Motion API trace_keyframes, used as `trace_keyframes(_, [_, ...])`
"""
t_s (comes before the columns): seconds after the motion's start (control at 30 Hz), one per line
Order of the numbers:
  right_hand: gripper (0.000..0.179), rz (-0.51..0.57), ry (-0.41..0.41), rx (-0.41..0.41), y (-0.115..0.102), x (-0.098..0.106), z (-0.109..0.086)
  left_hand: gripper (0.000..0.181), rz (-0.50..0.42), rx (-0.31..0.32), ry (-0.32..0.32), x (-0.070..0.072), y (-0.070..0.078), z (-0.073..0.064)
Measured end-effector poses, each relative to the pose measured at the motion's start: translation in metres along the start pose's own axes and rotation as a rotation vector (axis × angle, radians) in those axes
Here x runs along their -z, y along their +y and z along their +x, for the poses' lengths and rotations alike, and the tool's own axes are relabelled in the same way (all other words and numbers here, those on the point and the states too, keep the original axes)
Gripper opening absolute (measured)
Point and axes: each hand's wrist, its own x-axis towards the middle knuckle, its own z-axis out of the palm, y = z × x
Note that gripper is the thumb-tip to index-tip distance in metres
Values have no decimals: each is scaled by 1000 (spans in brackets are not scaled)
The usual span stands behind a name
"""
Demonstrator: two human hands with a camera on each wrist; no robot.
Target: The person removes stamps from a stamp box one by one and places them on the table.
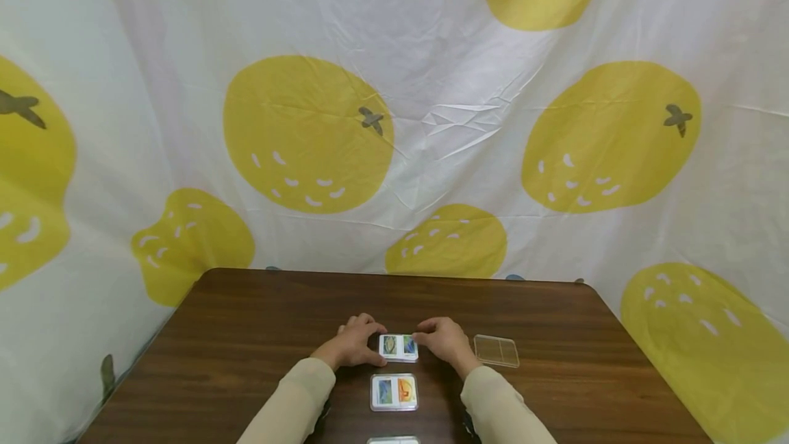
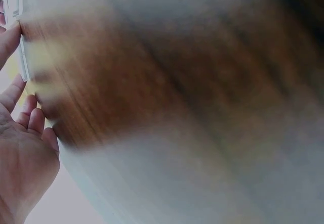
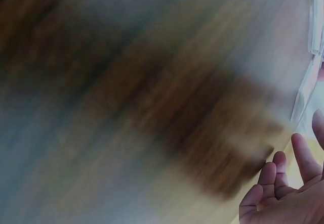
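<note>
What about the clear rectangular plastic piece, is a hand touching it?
No: the clear piece lies on the brown wood-grain table, right of the right hand with a gap between.

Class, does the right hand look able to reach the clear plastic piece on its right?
Probably yes: the clear plastic piece lies on the table beside the right hand, with nothing visible between them.

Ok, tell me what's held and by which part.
The far card case: the left grip holds its left end; the right grip is at its right end, but whether it holds cannot be told.
</note>
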Motion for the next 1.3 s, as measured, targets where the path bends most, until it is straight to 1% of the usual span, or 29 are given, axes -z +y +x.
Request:
trace_keyframes(0.17, [28,-65,17,5,-1,-2,0,54,1,-7,1,0,0,-1])
trace_keyframes(0.57, [21,-106,38,11,2,-8,2,53,14,-3,3,0,1,0])
trace_keyframes(0.93, [13,-103,38,10,-2,-8,1,53,8,-5,2,-1,0,0])
trace_keyframes(1.3, [13,-63,44,-24,-2,-10,3,53,12,-10,4,-1,-2,2])
